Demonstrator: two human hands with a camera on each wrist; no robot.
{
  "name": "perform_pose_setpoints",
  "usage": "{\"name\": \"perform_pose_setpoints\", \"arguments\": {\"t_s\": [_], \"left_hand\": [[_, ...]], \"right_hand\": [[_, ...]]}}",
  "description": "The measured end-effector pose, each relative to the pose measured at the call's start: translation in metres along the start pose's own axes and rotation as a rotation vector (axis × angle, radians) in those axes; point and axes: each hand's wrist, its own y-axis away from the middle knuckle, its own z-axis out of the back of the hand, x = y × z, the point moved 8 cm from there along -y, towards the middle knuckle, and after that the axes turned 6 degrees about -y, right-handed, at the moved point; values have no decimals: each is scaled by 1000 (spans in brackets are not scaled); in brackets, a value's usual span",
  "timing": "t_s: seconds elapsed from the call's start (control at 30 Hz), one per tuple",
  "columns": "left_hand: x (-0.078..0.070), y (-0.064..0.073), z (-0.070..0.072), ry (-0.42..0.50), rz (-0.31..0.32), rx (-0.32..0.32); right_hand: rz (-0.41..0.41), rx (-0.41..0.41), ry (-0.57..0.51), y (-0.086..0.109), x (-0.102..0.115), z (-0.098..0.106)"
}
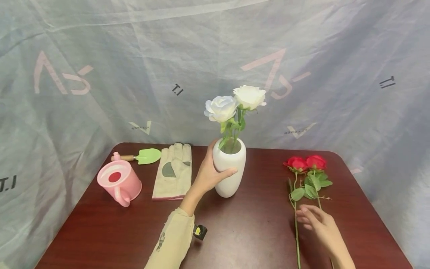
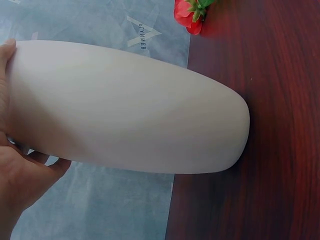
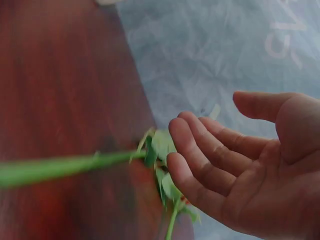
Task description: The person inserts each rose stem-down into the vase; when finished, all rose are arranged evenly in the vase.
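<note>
White ceramic, by the look of it, makes up the vase (image 1: 234,160), which stands upright on the dark red-brown table (image 1: 255,231) with two white roses (image 1: 250,97) rising from its mouth. Round the vase's left side curls the left hand (image 1: 209,172), its thumb laid across the front, holding it. To the right of the vase, well apart from it, two red roses (image 1: 297,163) lie flat, their stems running toward the person. Above those stems is the right hand (image 1: 318,224), its fingers loosely extended and gripping nothing; whether a fingertip touches the nearest stem I cannot tell. Judged from how the flowers lie, the arranging looks about half done: the white pair is in the vase, while the red pair remains outside it, both not yet placed. Left of the vase lies a pale work glove (image 1: 181,181); farther left stand a pink watering can (image 1: 131,183) and, just behind it, a green trowel (image 1: 147,156) lying on its side of the vase, neither one in hand.
</note>
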Motion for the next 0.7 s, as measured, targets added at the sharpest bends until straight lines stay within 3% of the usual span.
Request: {"name": "perform_pose_setpoints", "arguments": {"t_s": [0.1,0.33,0.43,0.53,0.7], "left_hand": [[-5,0,1,4,-4,0],[25,-4,-9,-15,14,5],[29,-4,-10,-15,21,4],[27,-3,-9,-17,28,0],[3,0,-1,-22,39,-2]], "right_hand": [[-48,-31,96,9,-14,6],[-117,-43,235,20,-34,1],[-141,-44,317,19,-39,-1],[-127,-45,401,16,-41,-4],[-114,-20,496,6,-42,-10]]}}
